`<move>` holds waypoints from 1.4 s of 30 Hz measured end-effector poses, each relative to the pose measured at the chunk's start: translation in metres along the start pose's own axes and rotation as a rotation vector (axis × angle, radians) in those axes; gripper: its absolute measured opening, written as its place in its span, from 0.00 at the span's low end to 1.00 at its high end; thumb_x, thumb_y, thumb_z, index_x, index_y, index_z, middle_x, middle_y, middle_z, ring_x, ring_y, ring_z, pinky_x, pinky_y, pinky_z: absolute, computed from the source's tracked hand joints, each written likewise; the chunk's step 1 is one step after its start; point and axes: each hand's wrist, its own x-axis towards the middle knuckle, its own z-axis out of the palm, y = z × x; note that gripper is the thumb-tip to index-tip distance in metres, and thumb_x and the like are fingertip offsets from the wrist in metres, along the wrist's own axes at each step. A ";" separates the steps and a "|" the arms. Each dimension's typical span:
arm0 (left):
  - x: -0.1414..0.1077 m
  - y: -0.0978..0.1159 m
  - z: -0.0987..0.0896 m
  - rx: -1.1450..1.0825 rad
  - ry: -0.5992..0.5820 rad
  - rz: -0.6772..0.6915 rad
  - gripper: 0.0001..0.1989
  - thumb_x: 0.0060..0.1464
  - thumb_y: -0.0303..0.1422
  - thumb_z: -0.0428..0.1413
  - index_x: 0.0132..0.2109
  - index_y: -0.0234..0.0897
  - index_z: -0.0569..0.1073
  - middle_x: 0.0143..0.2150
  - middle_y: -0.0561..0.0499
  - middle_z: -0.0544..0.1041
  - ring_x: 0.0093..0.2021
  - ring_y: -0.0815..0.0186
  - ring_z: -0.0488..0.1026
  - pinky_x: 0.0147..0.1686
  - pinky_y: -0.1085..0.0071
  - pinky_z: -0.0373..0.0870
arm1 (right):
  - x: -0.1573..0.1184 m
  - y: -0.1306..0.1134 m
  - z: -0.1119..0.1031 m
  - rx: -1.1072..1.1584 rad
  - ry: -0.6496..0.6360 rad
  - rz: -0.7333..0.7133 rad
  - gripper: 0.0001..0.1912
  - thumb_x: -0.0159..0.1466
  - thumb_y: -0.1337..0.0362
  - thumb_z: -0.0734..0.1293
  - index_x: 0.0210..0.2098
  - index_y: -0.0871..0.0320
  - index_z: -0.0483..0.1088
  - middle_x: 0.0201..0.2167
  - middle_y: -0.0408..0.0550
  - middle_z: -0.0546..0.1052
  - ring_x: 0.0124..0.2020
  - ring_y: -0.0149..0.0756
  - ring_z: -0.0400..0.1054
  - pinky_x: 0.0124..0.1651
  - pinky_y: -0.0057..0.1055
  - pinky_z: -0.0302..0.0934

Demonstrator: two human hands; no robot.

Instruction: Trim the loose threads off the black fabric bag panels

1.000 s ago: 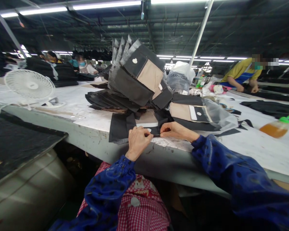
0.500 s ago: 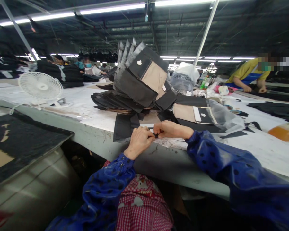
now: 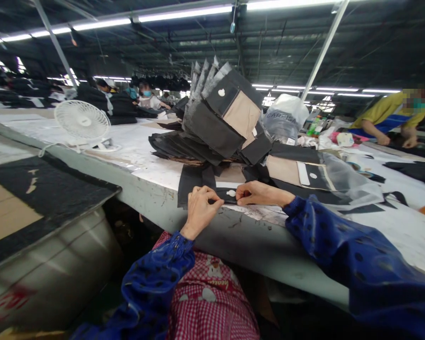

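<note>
A black fabric piece (image 3: pixel 221 193) lies near the table's front edge, with a small white sticker (image 3: pixel 231 193) on it. On its left end, my left hand (image 3: pixel 202 208) has thumb and fingertips pinched together at the cloth's near edge. My right hand (image 3: pixel 257 193) is closed on the right end, just beside the sticker. Behind my hands, a pile of black and beige panels (image 3: pixel 212 127) leans on a flat black stack. Right of the pile lies a beige and black panel (image 3: pixel 286 171) with a white strip.
A white fan (image 3: pixel 82 120) stands on the table at left. A plastic bag (image 3: pixel 285 115) sits behind the pile. At the right, a person in yellow (image 3: pixel 386 113) leans over the table. A bin (image 3: pixel 56 264) covered with black cloth stands at lower left.
My hands have moved apart, left hand to the left and right hand to the right, uncovering the black piece and sticker between them. The view has shifted left.
</note>
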 end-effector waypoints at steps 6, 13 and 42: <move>0.000 0.002 -0.001 0.002 -0.020 -0.051 0.07 0.50 0.32 0.60 0.25 0.40 0.76 0.36 0.54 0.77 0.44 0.60 0.67 0.47 0.62 0.59 | 0.009 -0.011 0.006 -0.192 0.065 0.081 0.18 0.59 0.50 0.66 0.28 0.60 0.72 0.22 0.43 0.70 0.25 0.30 0.60 0.28 0.27 0.49; 0.003 0.002 0.001 0.038 -0.017 -0.038 0.07 0.50 0.31 0.60 0.25 0.39 0.76 0.36 0.53 0.77 0.45 0.59 0.67 0.47 0.60 0.60 | 0.015 -0.020 0.008 -0.469 0.088 0.155 0.20 0.61 0.46 0.65 0.29 0.57 0.73 0.25 0.48 0.72 0.29 0.36 0.65 0.30 0.28 0.49; -0.010 -0.018 0.025 -0.126 0.115 0.414 0.04 0.56 0.31 0.59 0.37 0.36 0.76 0.38 0.48 0.76 0.42 0.61 0.68 0.44 0.64 0.67 | -0.009 0.005 -0.003 -0.250 0.063 0.203 0.19 0.59 0.48 0.64 0.27 0.59 0.69 0.25 0.44 0.70 0.28 0.31 0.61 0.29 0.27 0.49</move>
